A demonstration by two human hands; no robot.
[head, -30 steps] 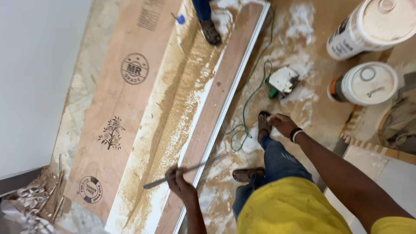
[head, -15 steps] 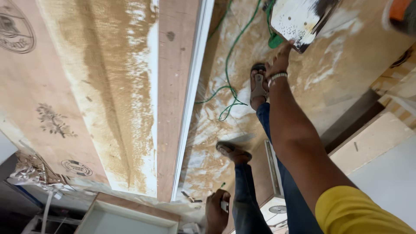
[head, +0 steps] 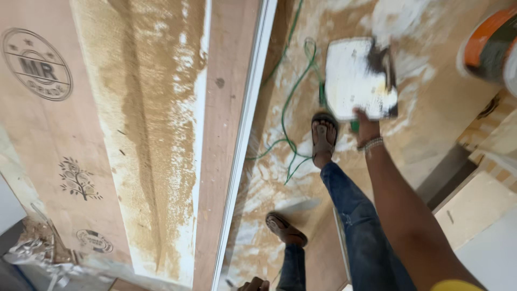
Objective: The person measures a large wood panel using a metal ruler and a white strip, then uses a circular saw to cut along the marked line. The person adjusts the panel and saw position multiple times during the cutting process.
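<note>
Plastered white board [head: 358, 78] held at its lower edge by right hand [head: 365, 126], arm outstretched; left hand [head: 254, 284] at frame bottom, grip unclear.

Right hand [head: 365, 125] reaches far forward, arm straight (beaded band at wrist), fingers closed; left hand [head: 253, 284] low, curled.

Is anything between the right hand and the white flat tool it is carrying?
No. The right hand already grips the white flat tool at its lower edge; nothing lies between them. The green cord runs on the floor beneath.
</note>
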